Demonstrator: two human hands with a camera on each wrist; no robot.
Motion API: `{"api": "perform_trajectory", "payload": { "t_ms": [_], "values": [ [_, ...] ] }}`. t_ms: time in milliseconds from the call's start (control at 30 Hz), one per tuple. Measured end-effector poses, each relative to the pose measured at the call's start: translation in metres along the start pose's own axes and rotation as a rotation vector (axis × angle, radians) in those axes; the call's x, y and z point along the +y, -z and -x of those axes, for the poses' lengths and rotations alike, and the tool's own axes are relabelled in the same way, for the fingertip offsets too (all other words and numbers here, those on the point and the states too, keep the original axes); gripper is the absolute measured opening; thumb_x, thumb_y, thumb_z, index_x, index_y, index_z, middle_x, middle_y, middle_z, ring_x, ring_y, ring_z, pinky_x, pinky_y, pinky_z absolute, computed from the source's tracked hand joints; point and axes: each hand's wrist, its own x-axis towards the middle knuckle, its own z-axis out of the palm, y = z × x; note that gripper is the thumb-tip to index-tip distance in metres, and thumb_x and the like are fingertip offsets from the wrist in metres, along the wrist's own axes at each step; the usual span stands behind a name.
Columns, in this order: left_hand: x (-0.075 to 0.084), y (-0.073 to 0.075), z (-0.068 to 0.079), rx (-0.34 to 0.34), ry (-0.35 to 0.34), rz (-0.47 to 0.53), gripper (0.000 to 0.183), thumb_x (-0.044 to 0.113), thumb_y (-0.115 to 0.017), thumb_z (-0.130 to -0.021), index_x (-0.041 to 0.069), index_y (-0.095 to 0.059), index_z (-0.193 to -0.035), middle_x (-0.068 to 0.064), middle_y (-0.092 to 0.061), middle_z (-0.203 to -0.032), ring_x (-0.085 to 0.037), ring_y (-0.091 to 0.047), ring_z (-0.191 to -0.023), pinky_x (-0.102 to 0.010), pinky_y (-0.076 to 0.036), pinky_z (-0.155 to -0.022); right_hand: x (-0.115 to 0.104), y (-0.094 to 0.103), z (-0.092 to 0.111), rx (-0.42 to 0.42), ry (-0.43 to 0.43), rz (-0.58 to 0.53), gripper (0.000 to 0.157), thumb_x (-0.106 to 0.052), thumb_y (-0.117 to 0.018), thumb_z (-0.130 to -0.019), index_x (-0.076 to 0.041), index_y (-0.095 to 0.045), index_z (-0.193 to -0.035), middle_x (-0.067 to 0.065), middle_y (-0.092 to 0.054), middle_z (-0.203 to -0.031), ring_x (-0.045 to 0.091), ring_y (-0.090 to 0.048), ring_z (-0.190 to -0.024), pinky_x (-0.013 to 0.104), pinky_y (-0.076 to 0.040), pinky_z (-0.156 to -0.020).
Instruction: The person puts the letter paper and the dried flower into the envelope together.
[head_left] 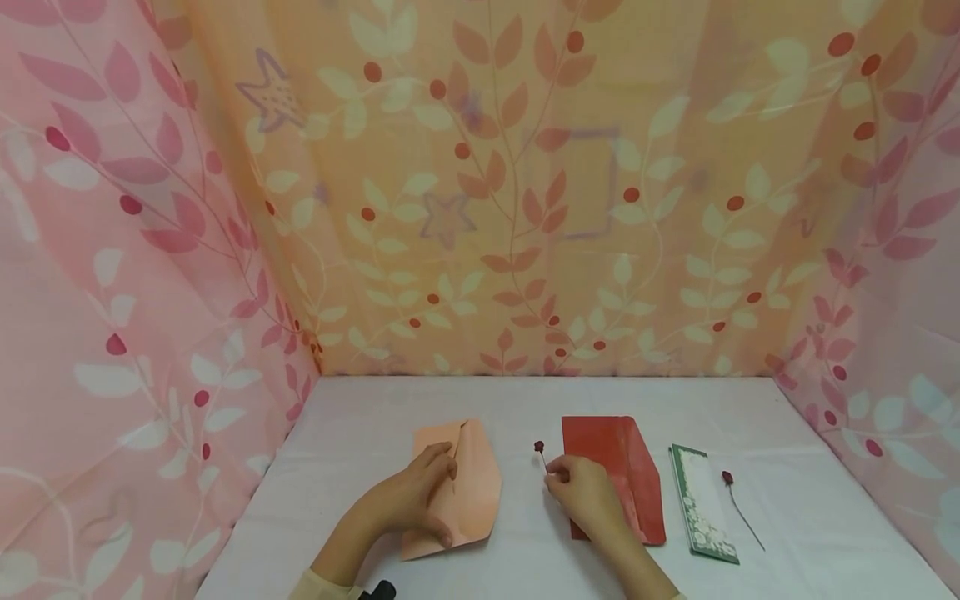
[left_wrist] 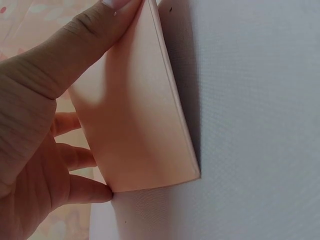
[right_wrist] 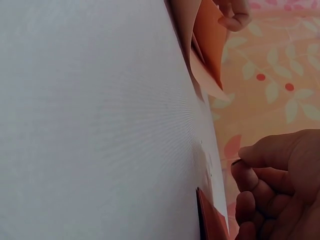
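A peach envelope [head_left: 480,483] with its flap to the right is on the table, and my left hand [head_left: 416,493] grips it at the left side. The left wrist view has the thumb on one edge of the envelope [left_wrist: 145,125] and the other fingers along the opposite edge. In the right wrist view the envelope's mouth gapes a little. My right hand [head_left: 588,493] pinches the thin stem of a small dark red flower [head_left: 539,447] between thumb and forefinger. That flower's head points up and away, between the peach envelope and a red envelope [head_left: 600,437].
The red envelope lies partly under my right hand and forearm. Right of it are a green-bordered white card [head_left: 697,500] with a floral print and a second red flower [head_left: 727,478] on a curved stem. Patterned curtains [head_left: 480,275] hang behind and along both sides.
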Motion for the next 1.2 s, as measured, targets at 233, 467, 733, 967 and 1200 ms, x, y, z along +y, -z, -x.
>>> {"api": "perform_trajectory", "payload": {
  "t_ms": [233, 467, 733, 967, 1200],
  "values": [
    [-0.002, -0.001, -0.001, 0.007, -0.011, -0.007, 0.086, 0.067, -0.079, -0.049, 0.027, -0.04, -0.114, -0.011, -0.026, -0.153, -0.033, -0.039, -0.136, -0.045, -0.048, -0.095, -0.003, 0.001, 0.001, -0.03, 0.002, -0.059, 0.011, -0.022, -0.072, -0.082, -0.019, -0.074, -0.092, -0.011, -0.061, -0.066, 0.01, -0.052, -0.059, 0.025, -0.043, -0.052],
    [-0.002, 0.0, -0.001, 0.015, -0.016, -0.007, 0.086, 0.067, -0.08, -0.049, 0.027, -0.04, -0.114, -0.011, -0.027, -0.153, -0.033, -0.04, -0.135, -0.043, -0.048, -0.095, -0.008, 0.004, 0.003, -0.032, 0.026, -0.107, 0.013, -0.022, -0.072, -0.082, -0.019, -0.074, -0.094, -0.013, -0.062, -0.069, 0.009, -0.053, -0.064, 0.024, -0.044, -0.055],
    [-0.002, 0.0, 0.0, 0.011, -0.015, -0.003, 0.085, 0.069, -0.079, -0.05, 0.028, -0.04, -0.113, -0.011, -0.027, -0.153, -0.033, -0.04, -0.135, -0.043, -0.048, -0.096, -0.009, 0.001, 0.004, -0.059, 0.047, -0.134, 0.011, -0.021, -0.071, -0.083, -0.017, -0.074, -0.093, -0.011, -0.061, -0.067, 0.01, -0.053, -0.062, 0.023, -0.044, -0.052],
    [0.001, 0.003, 0.0, 0.0, 0.001, -0.003, 0.085, 0.068, -0.079, -0.05, 0.026, -0.04, -0.113, -0.011, -0.026, -0.153, -0.032, -0.04, -0.135, -0.044, -0.047, -0.096, -0.006, -0.005, 0.006, -0.087, 0.076, -0.146, 0.01, -0.02, -0.071, -0.083, -0.019, -0.073, -0.093, -0.013, -0.061, -0.067, 0.01, -0.053, -0.061, 0.023, -0.044, -0.051],
    [0.0, 0.003, 0.001, -0.002, 0.01, 0.009, 0.085, 0.068, -0.079, -0.05, 0.027, -0.04, -0.113, -0.01, -0.026, -0.154, -0.032, -0.041, -0.134, -0.043, -0.048, -0.094, -0.01, -0.013, 0.005, -0.094, 0.118, -0.183, 0.01, -0.021, -0.071, -0.082, -0.02, -0.073, -0.092, -0.015, -0.063, -0.068, 0.006, -0.057, -0.064, 0.021, -0.046, -0.055]
  ]
}}
